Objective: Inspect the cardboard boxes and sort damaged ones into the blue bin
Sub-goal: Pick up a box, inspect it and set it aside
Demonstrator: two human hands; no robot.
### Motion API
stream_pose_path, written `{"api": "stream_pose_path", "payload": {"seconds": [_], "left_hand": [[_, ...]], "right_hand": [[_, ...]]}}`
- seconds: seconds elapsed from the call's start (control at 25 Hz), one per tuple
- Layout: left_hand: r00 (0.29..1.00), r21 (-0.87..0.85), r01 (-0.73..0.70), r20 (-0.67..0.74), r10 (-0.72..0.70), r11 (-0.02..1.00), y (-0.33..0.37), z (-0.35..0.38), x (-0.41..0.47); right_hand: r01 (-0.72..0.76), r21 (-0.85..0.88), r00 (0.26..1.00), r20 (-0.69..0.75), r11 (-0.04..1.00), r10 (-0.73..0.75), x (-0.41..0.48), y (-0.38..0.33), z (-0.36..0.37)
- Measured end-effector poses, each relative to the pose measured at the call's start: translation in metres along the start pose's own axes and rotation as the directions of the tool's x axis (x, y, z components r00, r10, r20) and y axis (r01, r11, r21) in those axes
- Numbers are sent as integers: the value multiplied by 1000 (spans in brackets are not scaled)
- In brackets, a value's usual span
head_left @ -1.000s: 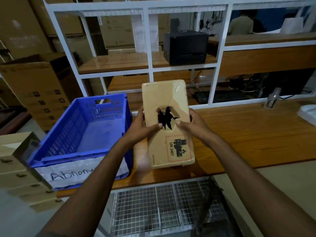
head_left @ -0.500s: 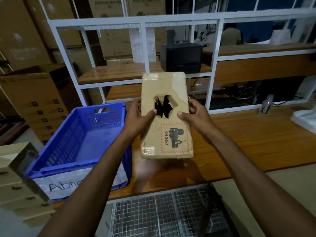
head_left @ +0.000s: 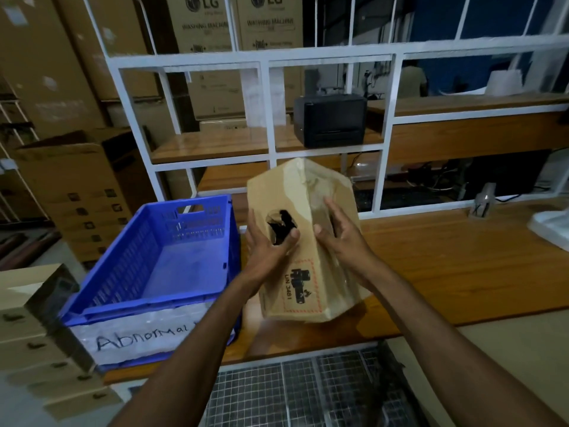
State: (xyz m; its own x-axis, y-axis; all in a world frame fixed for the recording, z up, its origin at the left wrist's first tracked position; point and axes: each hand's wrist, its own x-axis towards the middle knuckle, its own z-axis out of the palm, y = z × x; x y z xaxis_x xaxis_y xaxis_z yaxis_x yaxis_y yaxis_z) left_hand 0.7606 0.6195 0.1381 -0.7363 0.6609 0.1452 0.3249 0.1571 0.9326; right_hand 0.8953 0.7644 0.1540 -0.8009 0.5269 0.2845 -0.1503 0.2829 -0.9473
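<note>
A brown cardboard box (head_left: 303, 195) with a torn black hole in one face and a red-framed UN 3481 label is held up over the wooden table (head_left: 462, 266). It is turned so one long edge faces me. My left hand (head_left: 268, 248) grips the holed face, thumb at the hole's rim. My right hand (head_left: 341, 238) grips the adjoining face, fingers spread upward. The blue bin (head_left: 147, 300) stands just left of the box, with nothing in it and a white strip marked "Abnormal" on its near wall.
A white metal frame (head_left: 268, 118) with wooden shelves rises behind the table; a black printer (head_left: 329, 118) sits on one shelf. Stacked small cardboard boxes (head_left: 37, 349) stand at lower left, large cartons behind. A wire mesh shelf (head_left: 292, 392) lies below the table edge.
The box has been rotated about its long axis, so the holed face now points left and a second face shows. Both hands shifted with it; the view tilted up slightly.
</note>
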Motion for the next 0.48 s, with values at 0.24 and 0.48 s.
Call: {"api": "stream_pose_path", "payload": {"seconds": [0.24, 0.48], "left_hand": [[996, 199, -92, 24, 89, 976, -6, 19, -11], [977, 152, -187, -75, 200, 971, -3, 31, -16]], "right_hand": [[72, -205, 997, 13, 976, -71, -12, 29, 10], [4, -318, 927, -353, 948, -122, -24, 47, 16]]}}
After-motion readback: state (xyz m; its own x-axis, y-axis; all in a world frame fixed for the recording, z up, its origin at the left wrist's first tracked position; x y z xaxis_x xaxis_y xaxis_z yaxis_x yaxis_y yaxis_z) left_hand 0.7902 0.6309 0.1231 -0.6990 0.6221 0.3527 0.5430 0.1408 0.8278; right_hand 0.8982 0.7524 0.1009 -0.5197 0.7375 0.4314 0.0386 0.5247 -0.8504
